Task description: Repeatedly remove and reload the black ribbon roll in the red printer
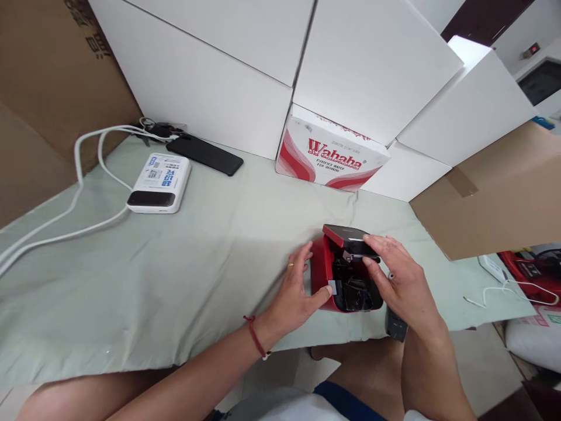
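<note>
On the desk (pixel 228 234), spread with pale green cloth, a white rectangular device with a black end band (pixel 160 182) and a flat black phone-like slab (pixel 205 154) are left untouched well to the left, the white cables (pixel 78 159) being trailed beside the device. The work is centred further right, near the front edge, where a red box with rounded corners (pixel 321 273) is placed with its mouth exposed. The raising of its black-topped, red-edged lid (pixel 345 233) seems only part done: it is tilted above the rear of the mouth, neither seated nor fully clear. Dark, glossy contents (pixel 357 294) are seen inside, so nothing suggests that the box is emptied; what they are cannot be told. By the left hand (pixel 294 298), reached in from the lower left, the box is apparently steadied: the fingers are laid along its left wall, and the thumb is pressed on a small grey tab (pixel 332 287) at the near rim. By the right hand (pixel 401 280), brought up from the lower right with wrist bent inward, the lid is pinched, its grip formed by fingers above and thumb beneath the edge.
</note>
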### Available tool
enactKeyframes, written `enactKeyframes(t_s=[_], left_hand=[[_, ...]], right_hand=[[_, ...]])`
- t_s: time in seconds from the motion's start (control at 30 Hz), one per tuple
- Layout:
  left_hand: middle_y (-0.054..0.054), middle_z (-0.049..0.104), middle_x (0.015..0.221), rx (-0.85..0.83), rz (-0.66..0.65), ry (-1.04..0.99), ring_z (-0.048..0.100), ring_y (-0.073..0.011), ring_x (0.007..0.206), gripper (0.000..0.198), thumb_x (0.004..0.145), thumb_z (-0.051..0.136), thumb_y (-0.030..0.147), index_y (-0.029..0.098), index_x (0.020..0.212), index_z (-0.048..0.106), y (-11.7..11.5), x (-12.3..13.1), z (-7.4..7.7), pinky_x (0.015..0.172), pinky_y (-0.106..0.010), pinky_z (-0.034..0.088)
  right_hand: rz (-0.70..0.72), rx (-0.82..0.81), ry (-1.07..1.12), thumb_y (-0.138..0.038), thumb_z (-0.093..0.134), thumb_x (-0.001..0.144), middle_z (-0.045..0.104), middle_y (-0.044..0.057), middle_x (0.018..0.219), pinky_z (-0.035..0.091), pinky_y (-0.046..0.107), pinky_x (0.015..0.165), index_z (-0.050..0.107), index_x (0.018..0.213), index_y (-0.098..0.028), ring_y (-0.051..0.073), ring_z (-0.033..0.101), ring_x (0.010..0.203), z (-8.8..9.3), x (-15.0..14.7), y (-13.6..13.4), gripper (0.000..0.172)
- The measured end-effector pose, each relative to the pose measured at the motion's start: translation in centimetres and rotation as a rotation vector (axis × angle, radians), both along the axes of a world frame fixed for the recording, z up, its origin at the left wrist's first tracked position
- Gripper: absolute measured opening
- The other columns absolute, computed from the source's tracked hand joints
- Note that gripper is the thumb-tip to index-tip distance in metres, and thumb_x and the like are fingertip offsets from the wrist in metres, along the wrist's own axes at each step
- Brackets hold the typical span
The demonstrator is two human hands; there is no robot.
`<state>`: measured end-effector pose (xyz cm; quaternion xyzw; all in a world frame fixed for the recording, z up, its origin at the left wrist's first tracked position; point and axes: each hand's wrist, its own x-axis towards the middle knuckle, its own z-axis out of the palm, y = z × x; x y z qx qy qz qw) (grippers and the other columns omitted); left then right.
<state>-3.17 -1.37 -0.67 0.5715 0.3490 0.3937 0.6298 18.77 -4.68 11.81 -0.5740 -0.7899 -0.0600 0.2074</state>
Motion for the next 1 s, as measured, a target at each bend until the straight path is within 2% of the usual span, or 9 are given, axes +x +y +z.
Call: enactKeyframes(t_s=[0.07,0.13,0.3,0.4,0.53,0.67,0.77,0.9,1.0], left_hand=[[-0.018,0.028,0.175,0.051,0.006,-0.009,0.04,-0.0365,0.162,0.093,0.094,0.075,0.034,0.031,0.171,0.022,-0.1,-0.2,0.1,0.133,-0.065,0.038],[-0.014,0.026,0.177,0.124,0.005,-0.009,0.037,-0.0364,0.164,0.086,0.097,0.072,0.033,0.037,0.171,0.027,-0.1,-0.5,0.2,0.133,-0.065,0.038],[-0.004,0.019,0.18,0.312,-0.062,0.035,0.032,-0.0342,0.167,0.054,0.106,0.053,0.021,0.042,0.155,0.057,-0.3,-1.1,0.4,0.137,-0.062,0.034],[-0.005,0.021,0.179,0.332,-0.056,0.052,0.03,-0.0335,0.169,0.057,0.105,0.049,0.016,0.04,0.156,0.056,-0.5,-1.0,0.1,0.138,-0.063,0.033],[-0.011,0.027,0.177,0.21,-0.02,-0.018,0.029,-0.0319,0.168,0.062,0.107,0.051,0.023,0.037,0.166,0.038,-0.6,-0.8,-0.1,0.135,-0.061,0.039],[-0.013,0.032,0.175,0.096,-0.018,-0.053,0.037,-0.0347,0.164,0.061,0.102,0.065,0.036,0.033,0.159,0.045,-0.1,-0.4,0.2,0.132,-0.06,0.042],[-0.014,0.033,0.174,0.093,-0.003,-0.044,0.034,-0.0354,0.165,0.068,0.093,0.074,0.033,0.03,0.156,0.048,0.3,0.0,0.4,0.136,-0.06,0.036],[-0.013,0.027,0.18,-0.052,-0.027,-0.073,0.026,-0.0312,0.17,0.087,0.089,0.076,0.031,0.029,0.165,0.034,0.6,0.2,0.9,0.142,-0.057,0.023],[-0.01,0.02,0.185,-0.167,-0.054,-0.1,0.019,-0.0297,0.173,0.097,0.086,0.075,0.027,0.031,0.17,0.025,0.7,0.3,1.4,0.143,-0.055,0.019]], right_hand=[[0.007,-0.034,0.008,-0.017,0.057,0.108,0.074,0.008,0.144,0.056,0.05,0.119,0.061,0.153,-0.03,0.024,0.07,0.133,0.0,-0.2,-1.2,0.047],[0.01,-0.062,0.019,-0.011,0.054,0.106,0.074,0.007,0.144,0.061,0.046,0.112,0.063,0.151,-0.03,0.023,0.068,0.134,-0.2,-0.3,-2.1,0.05],[0.052,-0.084,-0.001,0.005,0.045,0.097,0.078,0.003,0.138,0.065,0.038,0.104,0.071,0.138,-0.026,0.018,0.072,0.123,-1.2,-0.5,-3.4,0.058],[0.054,-0.071,0.002,0.01,0.043,0.09,0.078,0.003,0.139,0.066,0.037,0.102,0.074,0.135,-0.024,0.017,0.073,0.121,-1.8,-0.6,-3.8,0.064],[0.065,-0.047,-0.02,0.011,0.042,0.089,0.078,0.004,0.14,0.066,0.036,0.103,0.074,0.135,-0.022,0.017,0.074,0.122,-2.1,-0.5,-3.7,0.064],[0.062,-0.008,0.012,0.006,0.044,0.096,0.08,0.003,0.135,0.067,0.037,0.103,0.075,0.133,-0.025,0.017,0.077,0.121,-2.4,-0.4,-3.6,0.058],[0.022,0.033,0.051,0.004,0.046,0.098,0.08,0.003,0.135,0.066,0.042,0.106,0.074,0.135,-0.028,0.019,0.077,0.124,-3.0,-0.6,-4.2,0.056],[0.103,0.015,0.17,0.003,0.051,0.097,0.08,0.005,0.134,0.064,0.046,0.111,0.072,0.136,-0.028,0.022,0.075,0.129,-3.9,-1.3,-6.0,0.054],[0.159,-0.004,0.209,0.006,0.052,0.096,0.081,0.006,0.132,0.063,0.046,0.113,0.071,0.137,-0.028,0.021,0.075,0.13,-4.3,-1.4,-7.2,0.056]])
